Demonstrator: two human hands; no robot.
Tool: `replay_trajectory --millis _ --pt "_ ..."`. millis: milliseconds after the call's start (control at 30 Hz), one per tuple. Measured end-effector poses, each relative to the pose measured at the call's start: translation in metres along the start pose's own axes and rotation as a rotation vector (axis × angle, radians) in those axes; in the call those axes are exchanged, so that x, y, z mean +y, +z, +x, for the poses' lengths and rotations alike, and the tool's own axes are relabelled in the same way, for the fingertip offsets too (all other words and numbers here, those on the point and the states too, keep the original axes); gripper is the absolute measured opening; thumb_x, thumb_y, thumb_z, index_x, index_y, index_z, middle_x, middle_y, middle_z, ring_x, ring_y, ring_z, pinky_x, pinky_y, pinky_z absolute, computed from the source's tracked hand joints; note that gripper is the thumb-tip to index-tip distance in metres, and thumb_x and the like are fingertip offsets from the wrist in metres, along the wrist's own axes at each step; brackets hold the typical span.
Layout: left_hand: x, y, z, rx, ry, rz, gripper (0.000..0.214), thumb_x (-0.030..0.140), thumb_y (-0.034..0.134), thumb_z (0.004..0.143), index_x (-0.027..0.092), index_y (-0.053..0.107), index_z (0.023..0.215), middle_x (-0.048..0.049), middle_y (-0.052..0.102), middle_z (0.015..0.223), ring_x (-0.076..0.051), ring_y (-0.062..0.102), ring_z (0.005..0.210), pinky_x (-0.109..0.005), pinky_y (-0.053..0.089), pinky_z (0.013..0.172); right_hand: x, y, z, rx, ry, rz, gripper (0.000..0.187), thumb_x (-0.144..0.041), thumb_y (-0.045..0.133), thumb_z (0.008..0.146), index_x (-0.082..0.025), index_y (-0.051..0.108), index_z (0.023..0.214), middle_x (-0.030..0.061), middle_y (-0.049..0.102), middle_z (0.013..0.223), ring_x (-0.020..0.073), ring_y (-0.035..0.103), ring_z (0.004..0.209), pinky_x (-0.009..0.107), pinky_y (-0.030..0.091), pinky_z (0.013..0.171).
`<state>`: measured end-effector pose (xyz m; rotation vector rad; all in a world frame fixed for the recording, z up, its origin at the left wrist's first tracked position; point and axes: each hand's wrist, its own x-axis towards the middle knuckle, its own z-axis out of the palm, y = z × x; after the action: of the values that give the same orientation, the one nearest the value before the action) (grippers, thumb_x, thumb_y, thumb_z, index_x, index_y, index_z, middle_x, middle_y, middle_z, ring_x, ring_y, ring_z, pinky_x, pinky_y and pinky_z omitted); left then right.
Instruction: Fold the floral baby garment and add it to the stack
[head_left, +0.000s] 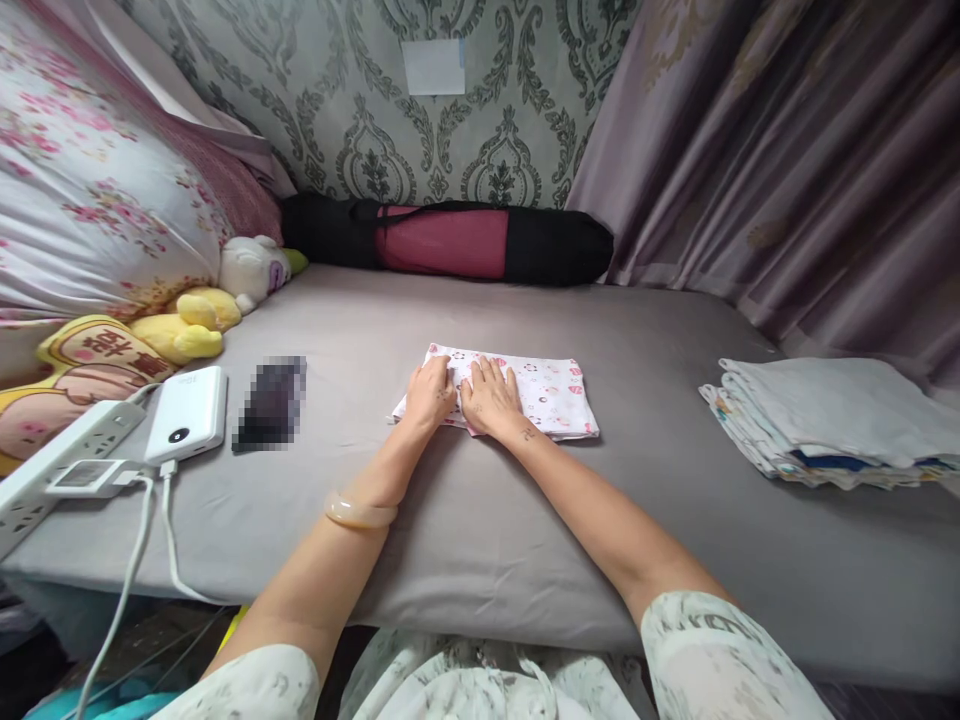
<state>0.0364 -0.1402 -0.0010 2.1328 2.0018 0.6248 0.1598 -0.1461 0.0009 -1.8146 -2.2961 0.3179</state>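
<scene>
Head view looks down at two bare arms reaching out over a gray bed sheet point(465, 520). On the left wrist sits a pale bangle point(360, 513). The left hand point(430, 392) and the right hand point(491, 398) lie flat, side by side, fingers spread a little, pressing down on a small folded cloth point(551, 392) with pink prints. They grip nothing. The cloth lies in the middle of the bed, and the hands cover its left part.

To the left, near the bed's edge, a white power strip point(52, 455) and a white power bank point(187, 412) lie with white cords hanging down. Just beside them is a dark thing point(270, 402), too blurred to tell. To the right, well apart, sits a stack of folded cloths point(832, 420), cut off at the edge.

Farther back on the left are yellow and white plush toys point(202, 315) and a flowery quilt point(90, 190). At the back wall lies a long black and red bag point(450, 240), beside a purple curtain point(787, 150).
</scene>
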Motion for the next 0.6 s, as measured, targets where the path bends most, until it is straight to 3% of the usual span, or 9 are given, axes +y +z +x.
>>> replay_trajectory --millis 267,433,533,600 --pt "0.007 0.000 -0.005 0.031 0.055 0.008 0.041 0.010 0.032 0.087 0.016 0.051 0.123 -0.0115 0.061 0.128 -0.021 0.053 0.124 -0.036 0.036 0.107 -0.005 -0.004 -0.011 -0.018 -0.028 0.004 0.059 -0.032 0.019 0.097 -0.007 0.026 0.150 0.0124 0.019 0.160 0.0252 0.013 0.149 0.049 0.005 0.119" --pt "0.008 0.003 -0.006 -0.015 0.032 0.024 0.049 0.010 0.035 0.084 0.017 0.047 0.130 -0.0107 0.058 0.135 -0.021 0.051 0.127 -0.037 0.033 0.111 -0.011 -0.004 -0.020 -0.070 -0.044 0.017 0.061 -0.030 0.021 0.096 -0.005 0.021 0.151 0.0126 0.016 0.161 0.0249 0.009 0.149 0.049 0.002 0.120" --pt "0.008 0.005 -0.007 -0.031 0.034 0.050 0.045 0.015 0.031 0.090 0.014 0.046 0.132 -0.0125 0.058 0.135 -0.022 0.050 0.128 -0.038 0.031 0.113 -0.006 -0.011 -0.019 -0.103 -0.053 0.059 0.060 -0.028 0.020 0.096 -0.006 0.021 0.151 0.0118 0.016 0.161 0.0232 0.011 0.149 0.045 0.005 0.120" --pt "0.008 0.007 -0.009 -0.006 0.050 0.094 0.047 0.026 0.026 0.096 0.011 0.045 0.136 -0.0155 0.053 0.139 -0.024 0.044 0.135 -0.042 0.029 0.114 0.005 -0.018 -0.021 -0.052 -0.052 0.061 0.060 -0.028 0.020 0.096 -0.006 0.022 0.151 0.0117 0.016 0.161 0.0226 0.012 0.149 0.043 0.006 0.120"
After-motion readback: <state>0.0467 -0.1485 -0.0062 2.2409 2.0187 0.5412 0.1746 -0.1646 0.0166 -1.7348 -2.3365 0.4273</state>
